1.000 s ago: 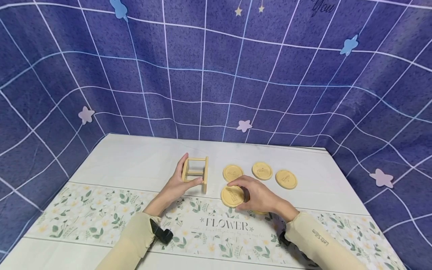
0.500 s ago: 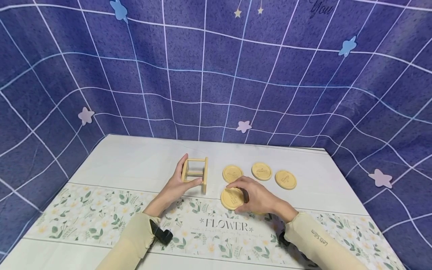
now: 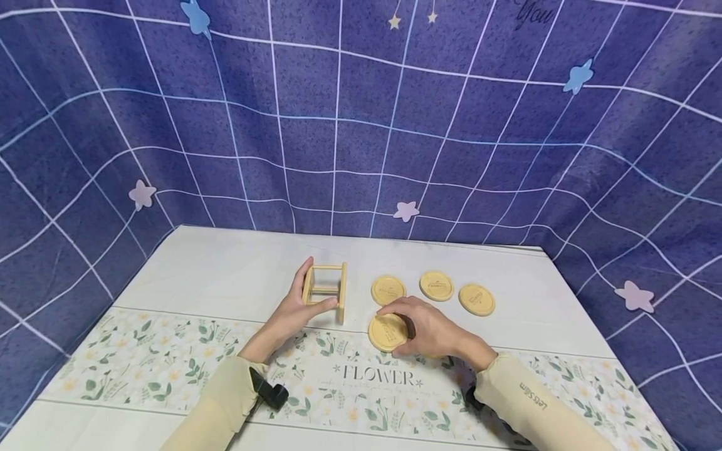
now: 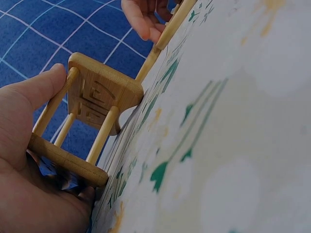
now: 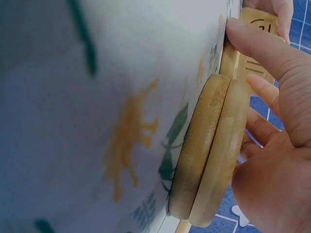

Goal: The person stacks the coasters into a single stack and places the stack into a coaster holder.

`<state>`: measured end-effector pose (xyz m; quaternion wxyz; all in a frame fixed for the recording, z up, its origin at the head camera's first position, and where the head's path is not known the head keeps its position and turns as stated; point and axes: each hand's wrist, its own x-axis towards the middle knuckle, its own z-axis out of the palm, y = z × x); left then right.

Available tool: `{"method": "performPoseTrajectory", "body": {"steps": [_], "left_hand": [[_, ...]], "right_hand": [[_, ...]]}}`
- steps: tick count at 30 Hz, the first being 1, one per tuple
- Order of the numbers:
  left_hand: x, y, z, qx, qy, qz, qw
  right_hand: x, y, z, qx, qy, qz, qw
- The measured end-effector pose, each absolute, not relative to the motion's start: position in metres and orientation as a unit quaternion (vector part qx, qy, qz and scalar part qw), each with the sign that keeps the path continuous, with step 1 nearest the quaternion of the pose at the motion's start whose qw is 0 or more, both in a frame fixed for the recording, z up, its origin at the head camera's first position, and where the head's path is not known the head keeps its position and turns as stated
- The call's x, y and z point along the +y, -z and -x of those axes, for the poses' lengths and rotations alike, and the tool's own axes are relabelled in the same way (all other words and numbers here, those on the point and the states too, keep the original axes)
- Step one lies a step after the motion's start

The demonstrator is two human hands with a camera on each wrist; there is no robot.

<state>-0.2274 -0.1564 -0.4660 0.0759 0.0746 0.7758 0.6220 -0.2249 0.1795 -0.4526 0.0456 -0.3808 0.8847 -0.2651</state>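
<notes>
My left hand (image 3: 289,318) grips a small wooden coaster holder (image 3: 343,295), its thumb and fingers on the two end plates. Dowels join these plates, and the left wrist view shows lines carved into one plate (image 4: 104,90). To the right, my right hand (image 3: 433,326) pinches a round wooden coaster (image 3: 387,332) by its edge, thumb at the near side and fingers at the far side. The coaster lies face up, low over the tablecloth. Two stacked coasters (image 5: 199,150) sit beneath the right palm, mostly hidden in the head view.
Behind the right hand lie three more round coasters, one at left (image 3: 388,289), one in the middle (image 3: 437,285) and one at right (image 3: 477,299). A floral band with "FLOWER" lettering crosses the white tablecloth (image 3: 237,263). A blue gridded curtain (image 3: 361,144) closes off the back and sides.
The coaster in my right hand has shifted slightly toward the front of the table and settled flatter. My left hand and the coaster holder have stayed in place.
</notes>
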Motion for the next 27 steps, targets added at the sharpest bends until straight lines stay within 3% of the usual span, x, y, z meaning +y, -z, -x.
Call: {"method": "performPoseTrajectory", "body": {"steps": [27], "left_hand": [[-0.1561,0.468,0.2285,0.772,-0.627,-0.079,0.07]], "right_hand": [[0.1808,0.4511,0.2223,0.877,0.28,0.388,0.045]]}}
